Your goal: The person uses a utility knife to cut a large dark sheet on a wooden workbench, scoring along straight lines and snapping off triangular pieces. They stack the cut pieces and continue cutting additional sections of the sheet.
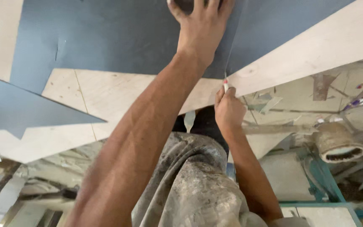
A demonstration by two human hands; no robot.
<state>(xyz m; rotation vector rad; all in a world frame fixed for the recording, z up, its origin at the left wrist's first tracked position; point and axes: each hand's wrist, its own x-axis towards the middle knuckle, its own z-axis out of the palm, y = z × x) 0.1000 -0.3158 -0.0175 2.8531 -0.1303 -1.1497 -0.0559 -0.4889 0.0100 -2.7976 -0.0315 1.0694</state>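
A grey laminate sheet (122, 33) lies on a plywood board (118, 96), far across the scene. The left hand (200, 21) presses spread fingers on it; the right hand (228, 110) pinches a small cutter (226, 85) at the near edge.

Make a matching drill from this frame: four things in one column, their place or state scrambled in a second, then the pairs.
Things:
1. left hand
2. right hand
3. grey-blue sheet
4. pale rimmed container

Places or states:
a. lying on its side among the scraps at lower right
b. pinching a small knife at the sheet's near edge
c. spread over the plywood board
d. stretched far forward, pressing on a dark object at the top edge

Pairs: 1-d, 2-b, 3-c, 4-a
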